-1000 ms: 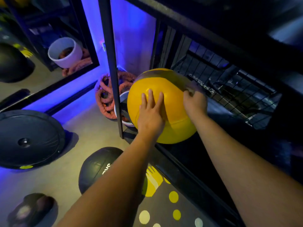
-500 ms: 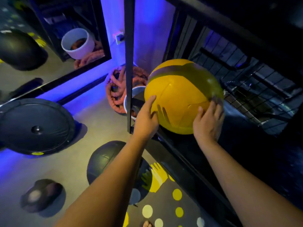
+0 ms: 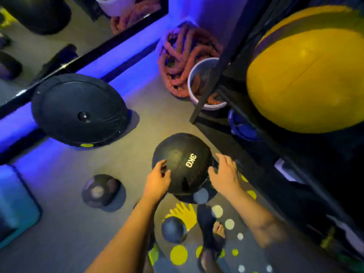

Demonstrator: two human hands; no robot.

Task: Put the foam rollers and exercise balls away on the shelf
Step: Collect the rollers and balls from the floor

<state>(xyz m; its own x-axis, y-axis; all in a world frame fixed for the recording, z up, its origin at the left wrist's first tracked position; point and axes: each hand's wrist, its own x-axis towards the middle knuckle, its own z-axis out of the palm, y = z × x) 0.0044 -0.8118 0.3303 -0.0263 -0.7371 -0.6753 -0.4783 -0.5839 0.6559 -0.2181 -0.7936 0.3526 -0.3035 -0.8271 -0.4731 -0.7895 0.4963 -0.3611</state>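
A black ball marked 3KG [image 3: 184, 164] lies on the floor beside the black shelf frame [image 3: 211, 79]. My left hand [image 3: 157, 179] rests on its near left side, fingers spread. Just off the ball's right side hovers my right hand [image 3: 224, 174], fingers apart, and I cannot tell if it touches. The big yellow exercise ball [image 3: 307, 71] sits on the shelf at the upper right. A small dark ball [image 3: 173, 229] lies on the dotted mat near my foot. Another dark rounded ball [image 3: 100, 191] sits on the floor to the left.
A black half-dome balance trainer [image 3: 78, 109] lies left, against the mirror. A white bucket [image 3: 195, 83] and a pile of thick rope [image 3: 185, 50] stand by the shelf's corner post. A teal pad [image 3: 15, 205] sits at far left. The dotted mat [image 3: 197, 253] is underfoot.
Both hands have left the yellow ball, which stays on the shelf. They have dropped to the black 3KG ball on the floor, and the view has tilted down.
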